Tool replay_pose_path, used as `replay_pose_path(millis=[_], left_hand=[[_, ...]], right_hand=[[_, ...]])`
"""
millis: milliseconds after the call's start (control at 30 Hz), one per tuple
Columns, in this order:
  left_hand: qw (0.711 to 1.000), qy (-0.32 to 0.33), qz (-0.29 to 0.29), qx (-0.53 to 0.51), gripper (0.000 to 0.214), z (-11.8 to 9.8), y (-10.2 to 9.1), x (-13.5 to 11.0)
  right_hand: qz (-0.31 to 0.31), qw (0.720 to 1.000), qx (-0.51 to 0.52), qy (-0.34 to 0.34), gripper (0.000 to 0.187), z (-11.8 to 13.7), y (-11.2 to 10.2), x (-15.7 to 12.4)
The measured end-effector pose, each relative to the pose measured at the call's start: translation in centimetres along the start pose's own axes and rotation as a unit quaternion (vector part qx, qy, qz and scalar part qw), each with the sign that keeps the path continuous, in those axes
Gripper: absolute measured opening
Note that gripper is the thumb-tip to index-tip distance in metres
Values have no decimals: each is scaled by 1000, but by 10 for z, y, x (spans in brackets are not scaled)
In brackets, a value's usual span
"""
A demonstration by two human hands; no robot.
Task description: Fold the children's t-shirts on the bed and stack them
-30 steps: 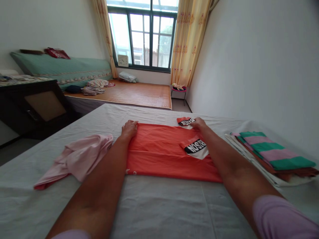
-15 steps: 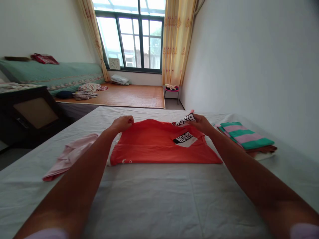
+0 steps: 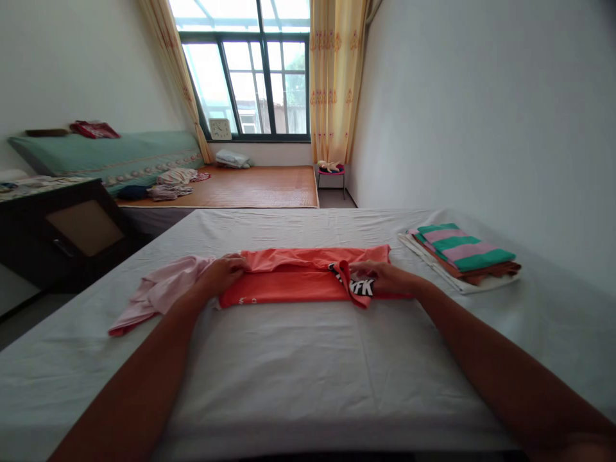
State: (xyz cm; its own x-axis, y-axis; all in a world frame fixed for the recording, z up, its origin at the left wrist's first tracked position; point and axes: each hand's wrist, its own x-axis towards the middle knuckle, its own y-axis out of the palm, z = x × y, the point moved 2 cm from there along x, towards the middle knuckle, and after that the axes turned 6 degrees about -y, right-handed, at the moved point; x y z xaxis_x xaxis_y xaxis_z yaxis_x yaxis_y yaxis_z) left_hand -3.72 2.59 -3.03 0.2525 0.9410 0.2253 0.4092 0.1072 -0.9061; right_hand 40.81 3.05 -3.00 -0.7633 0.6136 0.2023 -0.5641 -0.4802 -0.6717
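An orange shirt point(image 3: 293, 282) with a black and white print lies folded over on the white sheet of the bed point(image 3: 308, 366). My left hand point(image 3: 222, 273) grips its left edge with fingers curled on the fabric. My right hand point(image 3: 385, 277) holds the right side, next to the printed patch, with the folded-over top edge under its fingers. Both arms stretch forward over the sheet.
A crumpled pink garment point(image 3: 161, 292) lies left of the shirt. A stack of folded clothes point(image 3: 462, 253) with green and pink stripes on top sits at the right by the wall. A dark cabinet point(image 3: 62, 231) stands left of the bed; a second bed lies beyond.
Both hands have drawn the shirt's far edge toward me and laid it over the near half. The shirt now shows as a narrower band, and the view has tilted.
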Motion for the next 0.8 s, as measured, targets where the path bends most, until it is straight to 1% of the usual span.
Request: replay_pose_path(millis=[67,133,200,300,367,400,433,467,500,533,600,633,667,733,800], left_hand=[[1000,-6,-11,-7,28,1,-4,1],[1000,-1,7,1,25,3,-6,1],[999,12,35,12,23,5,-4,0],[999,22,47,7,22,9,-1,-1],[999,13,51,2,21,10,-1,-1],[998,7,56,2,21,11,-1,-1],[998,1,60,1,21,11,-1,-1],[998,-2,64,0,21,11,-1,-1],[998,-2,66,1,21,12,-1,-1],[998,-1,65,1,21,12,-1,-1],[998,4,57,4,22,14,0,0],[999,7,53,6,22,15,0,0],[999,9,49,7,22,15,0,-1],[999,11,48,10,22,15,1,-1],[999,11,50,12,22,15,0,0]], right_hand=[[1,999,-9,-39,38,7,-5,0],[19,998,4,-63,32,12,-10,-2],[43,998,13,-47,30,15,-14,-5],[81,997,-2,-9,34,16,-15,-9],[91,996,-9,-12,31,16,-12,-9],[85,996,-4,-12,27,14,-10,-7],[67,998,10,-2,24,11,-8,-5],[34,998,37,22,25,6,-6,-3],[-15,995,75,56,29,-2,-4,0],[-76,985,118,95,34,-10,-2,2],[-195,949,189,162,38,-29,1,4],[-234,933,204,182,37,-38,1,4],[-252,926,204,192,37,-44,1,3],[-241,937,159,197,37,-52,-2,0],[-239,948,56,202,42,-50,-8,-3]])
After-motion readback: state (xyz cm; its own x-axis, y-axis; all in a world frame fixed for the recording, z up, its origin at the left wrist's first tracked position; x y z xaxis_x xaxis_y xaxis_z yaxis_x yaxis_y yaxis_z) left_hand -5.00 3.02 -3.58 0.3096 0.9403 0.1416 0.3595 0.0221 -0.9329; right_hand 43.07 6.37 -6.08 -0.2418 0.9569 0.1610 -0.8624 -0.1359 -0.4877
